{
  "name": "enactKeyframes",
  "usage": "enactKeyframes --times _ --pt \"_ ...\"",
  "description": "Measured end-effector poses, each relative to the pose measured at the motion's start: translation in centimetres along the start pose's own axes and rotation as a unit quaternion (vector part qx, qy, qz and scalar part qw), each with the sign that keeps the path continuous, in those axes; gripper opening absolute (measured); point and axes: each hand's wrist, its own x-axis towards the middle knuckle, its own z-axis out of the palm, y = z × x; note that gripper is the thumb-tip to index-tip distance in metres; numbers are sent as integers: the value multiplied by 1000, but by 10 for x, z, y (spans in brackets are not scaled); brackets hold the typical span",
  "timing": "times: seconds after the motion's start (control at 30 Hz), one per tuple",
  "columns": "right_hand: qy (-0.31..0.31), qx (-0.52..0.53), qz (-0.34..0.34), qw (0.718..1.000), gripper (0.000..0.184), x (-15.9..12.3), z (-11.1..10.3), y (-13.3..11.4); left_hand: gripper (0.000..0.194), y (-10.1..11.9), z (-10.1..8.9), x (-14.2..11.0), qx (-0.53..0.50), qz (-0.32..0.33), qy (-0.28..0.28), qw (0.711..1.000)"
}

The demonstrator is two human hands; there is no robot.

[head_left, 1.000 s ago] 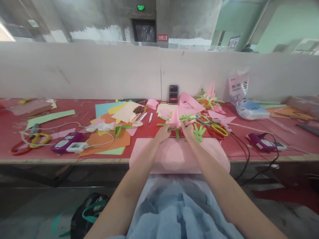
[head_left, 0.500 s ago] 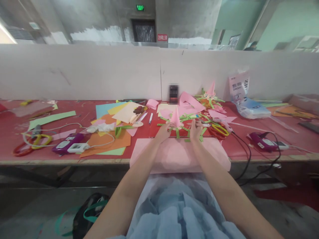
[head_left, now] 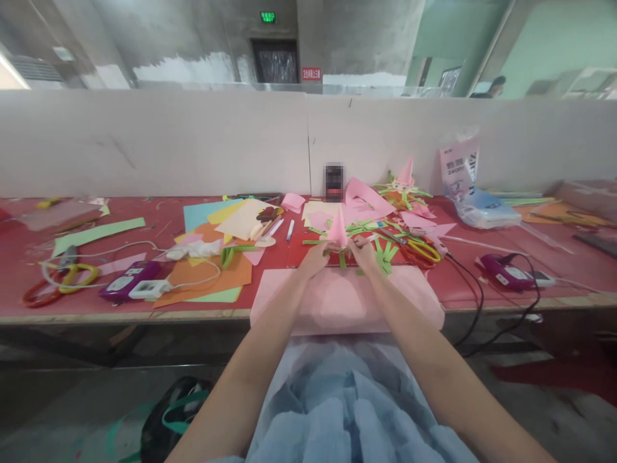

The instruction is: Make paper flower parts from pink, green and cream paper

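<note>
A pink paper cone (head_left: 338, 231) stands upright on the red table in front of me, with green paper strips radiating from its base. My left hand (head_left: 315, 257) pinches the base of this paper craft on its left side. On the right side, my right hand (head_left: 365, 254) has its fingers closed at the base, with a slim pale pen-like stick (head_left: 373, 238) poking out of them. The fingertips are partly hidden. Cut green paper strips (head_left: 384, 258) lie just right of my right hand. A pink cushion-like roll (head_left: 347, 302) sits below my forearms at the table edge.
Right of my hands lie yellow-and-red scissors (head_left: 423, 251). A similar finished-looking cone craft (head_left: 405, 177) stands behind, near a tissue pack (head_left: 484, 206). Coloured paper sheets (head_left: 207, 215) and a purple device with cables (head_left: 130, 281) lie left. Another purple device (head_left: 507, 272) is at right.
My right hand has moved left, from the loose green strips to the base of the pink cone, carrying the pale stick. My left hand stays by the cone.
</note>
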Motion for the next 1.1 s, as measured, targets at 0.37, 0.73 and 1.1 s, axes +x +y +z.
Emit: enactKeyframes --times 0.37,0.73,1.1 --pt "-3 -29 4 1000 24 1 0 3 52 0 1 1 -9 6 -3 1000" --pt "22 28 14 999 27 -3 -3 -3 53 4 0 -1 -24 -2 -6 1000" --pt "181 107 7 978 26 0 -7 4 52 0 -1 -1 -23 -6 -8 1000"
